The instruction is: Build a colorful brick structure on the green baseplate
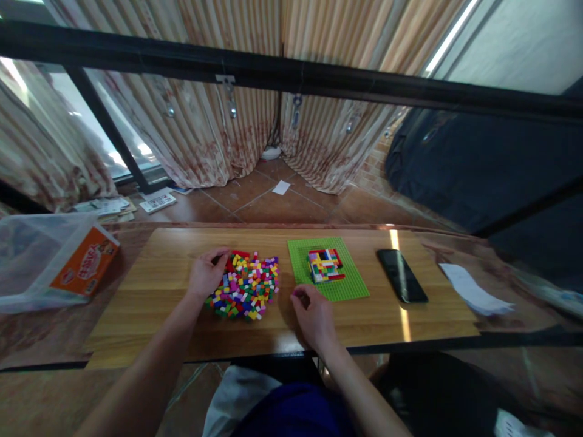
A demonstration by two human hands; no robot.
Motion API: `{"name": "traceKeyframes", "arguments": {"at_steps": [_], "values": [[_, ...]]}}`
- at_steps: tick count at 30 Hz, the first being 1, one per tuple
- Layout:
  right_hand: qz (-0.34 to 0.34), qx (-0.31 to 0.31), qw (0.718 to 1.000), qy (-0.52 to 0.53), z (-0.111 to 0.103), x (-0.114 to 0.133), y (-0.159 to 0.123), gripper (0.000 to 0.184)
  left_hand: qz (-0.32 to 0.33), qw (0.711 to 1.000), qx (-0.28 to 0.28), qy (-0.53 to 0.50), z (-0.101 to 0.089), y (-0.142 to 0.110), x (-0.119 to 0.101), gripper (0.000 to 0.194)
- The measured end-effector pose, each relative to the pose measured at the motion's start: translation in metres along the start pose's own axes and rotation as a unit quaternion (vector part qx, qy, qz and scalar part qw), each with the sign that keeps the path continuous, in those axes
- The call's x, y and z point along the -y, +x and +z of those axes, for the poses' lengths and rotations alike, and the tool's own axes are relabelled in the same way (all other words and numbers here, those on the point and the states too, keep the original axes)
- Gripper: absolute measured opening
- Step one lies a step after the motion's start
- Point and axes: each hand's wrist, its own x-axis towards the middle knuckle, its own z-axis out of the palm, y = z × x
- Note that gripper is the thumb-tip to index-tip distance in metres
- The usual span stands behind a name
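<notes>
A heap of small toy building bricks (248, 288) in many colours lies on the wooden board. My left hand (208, 273) is at the heap's upper left edge, fingertips pinched together beside some red bricks; what they hold, if anything, is too small to make out. Between the heap and the green baseplate (353, 285), my right hand (315, 315) pinches a small purple brick (296, 294), mostly covered by the fingers. On the baseplate stands a low multicoloured brick structure (325, 265) with a dark opening near its back. My right hand is at the plate's front left corner.
A black phone (401, 276) lies on the wooden board (159, 273) to the right. White paper (473, 288) is beyond it. At the far left stands a clear plastic box (40, 255) with an orange label. A dark metal bar (255, 76) crosses in front of the curtains.
</notes>
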Motion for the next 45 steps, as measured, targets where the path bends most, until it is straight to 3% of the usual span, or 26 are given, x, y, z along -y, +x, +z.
{"name": "traceKeyframes", "arguments": {"at_steps": [7, 14, 26, 45], "values": [[0.067, -0.092, 0.99, 0.082, -0.04, -0.026, 0.014, 0.018, 0.003, 1.0, -0.002, -0.007, 0.001, 0.001, 0.004, 0.031], [0.058, -0.12, 0.991, -0.002, -0.07, -0.044, 0.044, 0.022, 0.003, 1.0, -0.002, -0.003, 0.002, 0.002, 0.01, 0.032], [-0.014, -0.078, 0.993, -0.089, -0.075, -0.047, 0.056, 0.024, -0.011, 1.0, 0.005, -0.012, 0.001, 0.001, 0.002, 0.033], [0.122, -0.128, 0.98, 0.092, -0.066, -0.05, 0.064, 0.029, 0.002, 1.0, -0.006, -0.011, 0.002, 0.002, 0.009, 0.031]]}}
